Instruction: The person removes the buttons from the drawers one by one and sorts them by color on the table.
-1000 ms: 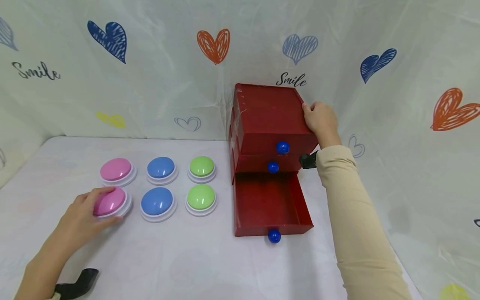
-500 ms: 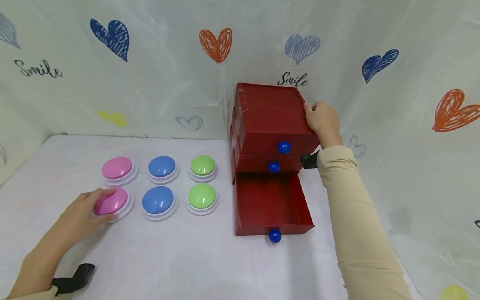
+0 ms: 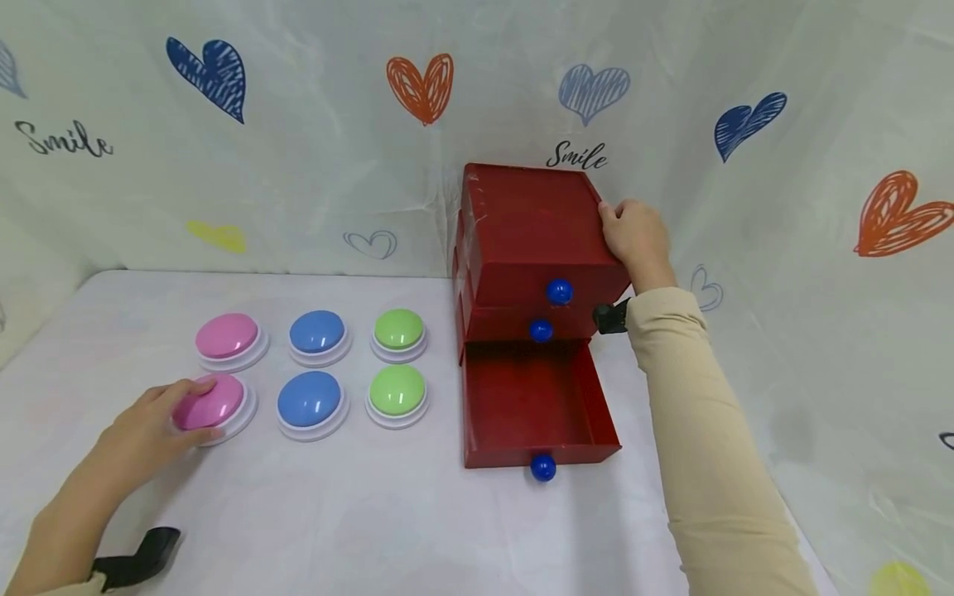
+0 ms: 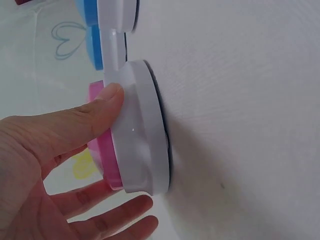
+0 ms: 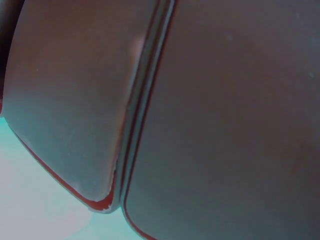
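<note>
My left hand (image 3: 152, 430) holds the nearer pink push button (image 3: 207, 404) at the left of the table, one finger on its dome and the thumb at its front. In the left wrist view the thumb (image 4: 112, 97) lies on the white base (image 4: 137, 135), while the other fingers spread loosely behind it. At the right stands a red drawer cabinet (image 3: 532, 215) with blue round knobs. My right hand (image 3: 637, 240) grips its top right edge; the fingers on the far side are hidden. The bottom drawer (image 3: 522, 397) is pulled out, with nothing in it.
Beside the held button sit two blue push buttons (image 3: 309, 399) and two green ones (image 3: 397, 391), in two rows. Another pink one (image 3: 227, 337) stands just behind. A pale curtain (image 3: 313, 165) with hearts hangs at the back of the white table (image 3: 335, 513).
My left hand has drawn back slightly to the left, its thumb farther along the front of the pink push button. The button has shifted slightly left. My right hand and the drawers stay put.
</note>
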Tool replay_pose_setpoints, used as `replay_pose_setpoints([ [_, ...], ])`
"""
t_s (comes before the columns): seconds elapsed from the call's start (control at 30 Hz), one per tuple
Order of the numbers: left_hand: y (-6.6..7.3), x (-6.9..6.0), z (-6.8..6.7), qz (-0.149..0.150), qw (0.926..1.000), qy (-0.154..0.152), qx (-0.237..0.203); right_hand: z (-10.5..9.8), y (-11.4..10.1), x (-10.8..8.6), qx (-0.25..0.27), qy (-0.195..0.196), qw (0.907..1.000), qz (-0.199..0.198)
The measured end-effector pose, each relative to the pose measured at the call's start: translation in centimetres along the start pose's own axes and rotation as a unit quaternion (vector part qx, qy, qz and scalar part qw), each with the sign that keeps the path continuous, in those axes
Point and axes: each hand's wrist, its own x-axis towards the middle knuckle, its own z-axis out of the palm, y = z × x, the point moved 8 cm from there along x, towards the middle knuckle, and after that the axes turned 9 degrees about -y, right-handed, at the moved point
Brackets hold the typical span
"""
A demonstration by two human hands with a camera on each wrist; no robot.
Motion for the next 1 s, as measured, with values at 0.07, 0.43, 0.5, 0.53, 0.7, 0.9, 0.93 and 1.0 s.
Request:
replay_pose_setpoints([
  [0.07,-0.22,-0.02,0.19,-0.013,0.9999,-0.006,-0.004,0.06,0.01,0.03,0.002,0.000,1.0000,0.002],
  [0.43,-0.03,-0.60,0.34,-0.030,0.9995,0.005,0.010,0.10,0.08,0.09,0.003,-0.005,1.0000,0.007],
  [0.5,0.01,-0.68,0.29,-0.026,0.9995,0.009,0.014,0.15,0.01,0.07,0.004,-0.008,0.9999,0.007],
  [0.53,-0.03,-0.72,0.30,-0.025,0.9995,0.009,0.014,0.20,-0.04,0.09,0.004,-0.010,0.9999,0.008],
  [0.7,-0.29,-0.70,0.50,-0.036,0.9993,0.001,0.009,0.38,-0.20,0.14,0.002,-0.015,0.9999,0.008],
  [0.9,-0.20,-0.58,0.50,-0.031,0.9995,0.007,0.007,0.22,-0.09,0.21,0.003,-0.009,0.9999,0.008],
  [0.93,-0.17,-0.57,0.51,-0.027,0.9996,0.008,0.008,0.16,-0.08,0.20,0.001,-0.007,0.9999,0.007],
  [1.0,-0.13,-0.58,0.54,-0.025,0.9996,0.011,0.009,0.12,-0.06,0.19,0.000,-0.006,1.0000,0.007],
])
